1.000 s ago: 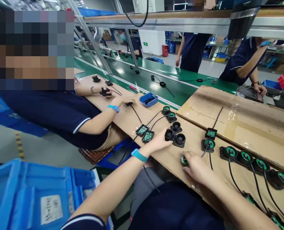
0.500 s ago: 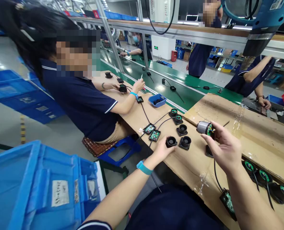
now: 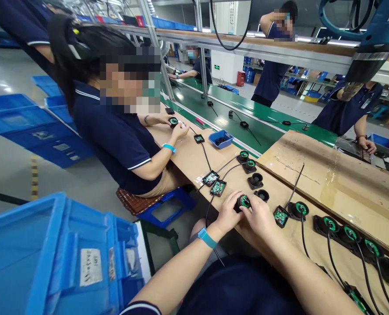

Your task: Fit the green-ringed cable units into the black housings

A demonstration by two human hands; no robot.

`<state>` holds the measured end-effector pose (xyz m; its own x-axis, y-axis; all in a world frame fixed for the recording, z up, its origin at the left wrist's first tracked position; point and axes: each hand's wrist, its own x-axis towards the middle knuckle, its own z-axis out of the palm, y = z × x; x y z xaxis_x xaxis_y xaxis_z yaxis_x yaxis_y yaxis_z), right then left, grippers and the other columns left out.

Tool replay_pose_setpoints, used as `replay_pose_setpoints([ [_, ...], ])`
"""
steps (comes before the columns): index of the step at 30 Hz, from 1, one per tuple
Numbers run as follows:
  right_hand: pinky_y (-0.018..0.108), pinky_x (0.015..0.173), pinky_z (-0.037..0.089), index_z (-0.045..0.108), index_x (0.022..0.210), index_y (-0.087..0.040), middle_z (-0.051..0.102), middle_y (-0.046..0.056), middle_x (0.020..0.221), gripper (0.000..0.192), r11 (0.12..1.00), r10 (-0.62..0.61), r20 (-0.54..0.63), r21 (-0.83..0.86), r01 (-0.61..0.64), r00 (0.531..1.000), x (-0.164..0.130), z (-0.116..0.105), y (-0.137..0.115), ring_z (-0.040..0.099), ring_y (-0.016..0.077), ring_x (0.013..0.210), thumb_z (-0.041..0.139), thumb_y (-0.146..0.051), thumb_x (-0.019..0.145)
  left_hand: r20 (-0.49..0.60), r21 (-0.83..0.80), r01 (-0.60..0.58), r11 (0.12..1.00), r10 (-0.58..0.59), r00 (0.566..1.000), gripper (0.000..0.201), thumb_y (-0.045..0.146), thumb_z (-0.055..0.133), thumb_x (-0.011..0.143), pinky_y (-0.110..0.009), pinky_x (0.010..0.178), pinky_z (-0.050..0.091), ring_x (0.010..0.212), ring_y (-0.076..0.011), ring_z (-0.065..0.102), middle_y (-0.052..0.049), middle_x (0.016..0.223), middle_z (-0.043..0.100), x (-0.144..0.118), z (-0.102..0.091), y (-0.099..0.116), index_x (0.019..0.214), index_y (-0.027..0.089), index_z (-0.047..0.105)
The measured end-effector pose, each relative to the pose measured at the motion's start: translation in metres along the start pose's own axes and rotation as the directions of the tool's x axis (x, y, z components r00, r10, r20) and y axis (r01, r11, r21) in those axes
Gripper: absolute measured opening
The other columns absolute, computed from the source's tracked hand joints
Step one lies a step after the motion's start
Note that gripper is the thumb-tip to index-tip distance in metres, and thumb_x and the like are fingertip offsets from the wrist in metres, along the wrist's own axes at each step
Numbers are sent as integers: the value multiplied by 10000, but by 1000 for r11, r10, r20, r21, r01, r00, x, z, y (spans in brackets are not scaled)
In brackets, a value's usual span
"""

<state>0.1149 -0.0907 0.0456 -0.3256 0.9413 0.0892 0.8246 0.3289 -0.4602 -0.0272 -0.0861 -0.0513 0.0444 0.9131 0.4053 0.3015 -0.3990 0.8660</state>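
Stretching behind the blue tray (image 3: 226, 142), a green belt (image 3: 223, 120) is carrying dark wired parts. A cardboard-covered table (image 3: 189, 157) is supporting the tray and spreading out to its right. Well left of the tray and nearer, a blue crate (image 3: 59, 271) is standing with a white label facing out. Left of the tray, a co-worker (image 3: 115, 135) is sitting at the table, holding a small green-faced part (image 3: 173, 122). A power tool (image 3: 368, 57) is hanging above and right of the tray.

Nearer than the tray and slightly to its right, the two hands are meeting: the left hand (image 3: 229, 212) is gripping one side of a black unit (image 3: 243, 201), and the right hand (image 3: 260, 214) is grasping its other side. This unit is showing a green face; fingers are hiding its lower part. Farther right of the tray, a row of four wired units (image 3: 350, 233) is lying on the cardboard. Just nearer than the tray, two boxes (image 3: 210, 177) are lying side by side, showing green boards, their wires reaching two units (image 3: 243, 156). Two black cups (image 3: 255, 180) are resting between these units and the hands.
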Motion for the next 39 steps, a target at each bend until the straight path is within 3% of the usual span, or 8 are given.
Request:
replay_pose_setpoints([
  [9, 390, 844, 555, 684, 1064, -134, 630, 156, 1098, 302, 966, 215, 52, -160, -205, 975, 2, 1, -16, 675, 287, 957, 671, -391, 906, 33, -1, -29, 1000, 29, 999, 600, 30, 564, 751, -523, 1153, 442, 1322, -259, 526, -103, 1393, 572, -1, -1, -4, 1323, 210, 546],
  [14, 516, 1010, 499, 581, 1308, -123, 566, 205, 1317, 513, 990, -95, -73, -113, 87, 993, -8, 12, 3, 576, 359, 1189, 703, -366, 874, 71, -57, -17, 998, 21, 997, 623, 68, 665, 740, -541, 1146, 451, 1301, -288, 547, -115, 1402, 572, -1, -7, 3, 1330, 213, 524],
  [18, 555, 1006, 520, 592, 1298, -185, 595, 167, 1340, 415, 969, -244, -162, 6, 248, 956, -37, 17, 26, 581, 337, 1218, 620, -372, 928, 116, -89, 12, 996, -2, 993, 696, 85, 707, 697, -540, 1115, 479, 1257, -308, 582, -119, 1355, 601, -21, -3, 20, 1344, 221, 491],
  [27, 465, 1022, 543, 692, 1199, -190, 646, 151, 1288, 337, 996, -60, -180, 49, 70, 982, -99, 3, 40, 627, 285, 1192, 671, -342, 899, 315, -195, 76, 978, -11, 949, 628, 23, 634, 700, -522, 1142, 440, 1308, -285, 541, -118, 1386, 562, -56, 28, 43, 1274, 231, 487],
  [30, 443, 987, 563, 723, 1142, -190, 666, 151, 1240, 279, 996, -73, -167, 37, 80, 983, -97, -10, 39, 651, 277, 1136, 658, -306, 897, 385, -191, 146, 971, -63, 921, 710, 139, 756, 717, -549, 1148, 416, 1331, -312, 514, -129, 1405, 541, -51, 27, 44, 1348, 245, 450],
  [33, 457, 952, 573, 737, 1094, -179, 688, 158, 1168, 243, 994, -107, -235, -12, 107, 966, -97, -31, 33, 672, 281, 1056, 637, -303, 910, 383, -203, 196, 959, -106, 918, 1045, 455, 934, 557, -600, 1155, 376, 1362, -385, 463, -173, 1436, 498, -45, 19, 39, 1423, 228, 394],
  [36, 508, 1014, 531, 715, 1154, -172, 652, 176, 1246, 286, 995, -101, -370, -53, 88, 923, -103, -41, 28, 638, 310, 1129, 644, -303, 910, 246, -359, 226, 905, -142, 959, 847, 712, 671, 773, -547, 1084, 455, 1269, -346, 551, -211, 1382, 522, -40, 10, 32, 1378, 179, 413],
  [39, 499, 907, 585, 738, 1092, -162, 678, 186, 1157, 250, 994, -96, -292, -83, 74, 952, -107, -35, 28, 668, 316, 1028, 613, -296, 921, 142, -470, 252, 846, -209, 967, 644, 694, 441, 925, -479, 1009, 510, 1160, -285, 620, -202, 1308, 570, -38, 8, 30, 1306, 174, 444],
])
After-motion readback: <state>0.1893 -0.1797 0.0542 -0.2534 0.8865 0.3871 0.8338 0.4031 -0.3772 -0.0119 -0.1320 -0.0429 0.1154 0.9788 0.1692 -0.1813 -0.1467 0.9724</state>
